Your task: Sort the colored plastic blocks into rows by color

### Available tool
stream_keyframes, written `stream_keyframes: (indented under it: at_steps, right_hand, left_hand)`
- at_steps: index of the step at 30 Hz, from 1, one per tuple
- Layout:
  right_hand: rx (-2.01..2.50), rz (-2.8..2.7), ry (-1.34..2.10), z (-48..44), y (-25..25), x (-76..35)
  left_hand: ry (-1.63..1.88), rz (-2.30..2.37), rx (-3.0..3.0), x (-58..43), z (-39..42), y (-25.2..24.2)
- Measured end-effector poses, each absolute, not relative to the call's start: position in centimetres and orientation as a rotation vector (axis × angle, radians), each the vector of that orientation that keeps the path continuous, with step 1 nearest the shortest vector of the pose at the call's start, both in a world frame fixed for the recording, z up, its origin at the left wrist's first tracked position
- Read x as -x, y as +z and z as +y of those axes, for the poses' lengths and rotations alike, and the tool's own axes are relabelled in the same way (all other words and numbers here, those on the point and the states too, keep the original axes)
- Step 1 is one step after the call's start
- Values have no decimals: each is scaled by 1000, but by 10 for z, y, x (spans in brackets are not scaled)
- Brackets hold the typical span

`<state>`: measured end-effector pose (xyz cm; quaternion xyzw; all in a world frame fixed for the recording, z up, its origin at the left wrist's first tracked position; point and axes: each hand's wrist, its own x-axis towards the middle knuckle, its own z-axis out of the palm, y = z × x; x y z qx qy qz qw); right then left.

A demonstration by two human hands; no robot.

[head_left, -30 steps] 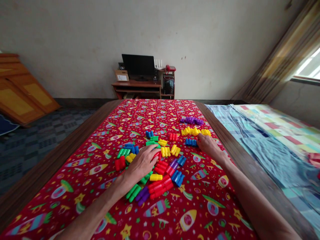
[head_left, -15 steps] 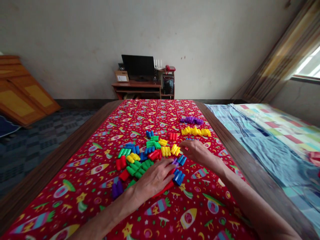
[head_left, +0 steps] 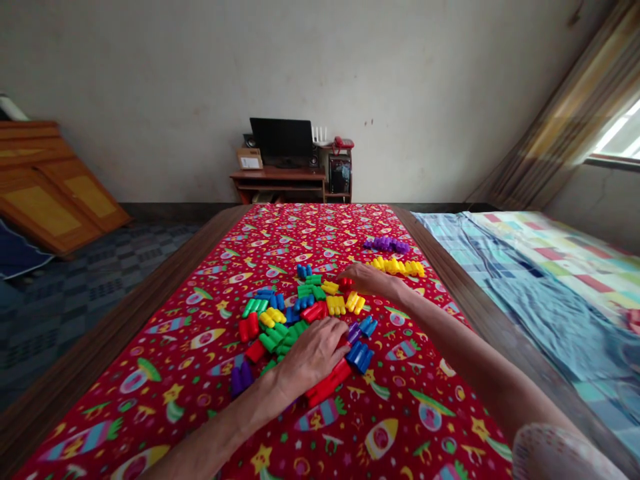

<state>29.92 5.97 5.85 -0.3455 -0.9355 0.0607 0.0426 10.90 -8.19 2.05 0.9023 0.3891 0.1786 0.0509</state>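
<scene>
Colourful plastic blocks lie in a loose heap on a red patterned cloth [head_left: 320,240]. My left hand [head_left: 319,343] rests on the near part of the heap, fingers curled over a red block; whether it grips it is hidden. Just in front are a long red block [head_left: 329,385], a blue block [head_left: 360,357] and a purple block [head_left: 354,333]. My right hand [head_left: 364,276] reaches over a small red block [head_left: 345,285] at the heap's far side, its fingertips pointing down and partly hidden. Beyond it stand a yellow row [head_left: 399,267] and a purple row [head_left: 387,245].
Green blocks [head_left: 283,338] and a purple block [head_left: 242,379] lie left of my left hand. A desk with a monitor [head_left: 281,139] stands against the wall. A bed [head_left: 540,280] is on the right, a wooden cabinet [head_left: 55,190] on the left.
My right hand has moved left, from beside the yellow blocks to over the small red block. My left hand has shifted slightly, uncovering more of the long red block and the purple block.
</scene>
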Motion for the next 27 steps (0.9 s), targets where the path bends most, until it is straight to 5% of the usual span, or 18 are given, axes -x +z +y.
stream_keyframes:
  at_steps: [14,27]
  right_hand:
    - [1207,-2535,571,-34,49,-399]
    - [1302,-2304,-122,-9,23,-421]
  left_hand:
    - [526,1270,-2713,-109,-84,16]
    - [475,1247,-2693,-108,-83,17]
